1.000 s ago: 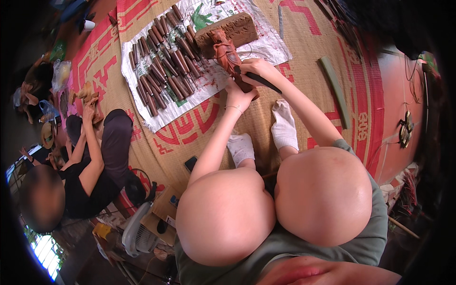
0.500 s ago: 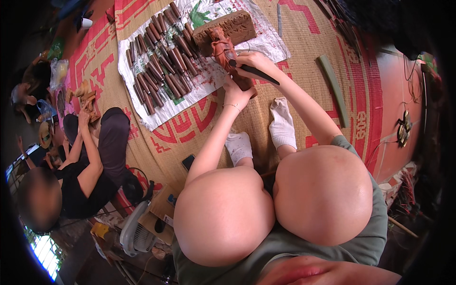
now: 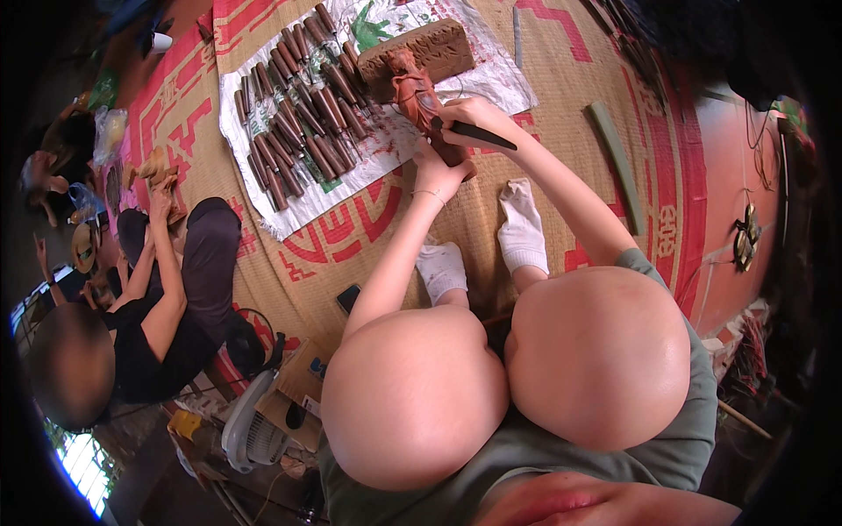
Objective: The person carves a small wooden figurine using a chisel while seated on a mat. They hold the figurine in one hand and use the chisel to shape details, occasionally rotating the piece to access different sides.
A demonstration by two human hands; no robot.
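A reddish-brown carved wooden figure (image 3: 412,95) leans with its upper end against a brown block (image 3: 447,54). My left hand (image 3: 440,171) is closed around the figure's lower end and steadies it. My right hand (image 3: 474,116) grips a tool with a dark handle (image 3: 488,136), which looks like a carving knife or chisel. Its working end lies at the figure's side, mostly hidden by my fingers. To the left, several carving tools with dark wooden handles (image 3: 326,108) lie in rows on a white sack (image 3: 289,223), which also carries reddish shavings.
A patterned straw mat (image 3: 351,272) covers the floor. A long greenish strip (image 3: 618,167) lies at the right, a grey bar (image 3: 517,37) beyond the sack. At the left, a seated person (image 3: 167,307) handles a pale wooden piece (image 3: 153,167). A phone (image 3: 348,298) lies near my left forearm.
The tool's handle in my right hand has tilted closer to level, and that hand has shifted slightly. My left hand stays on the figure. The person at the left has moved their hands a little.
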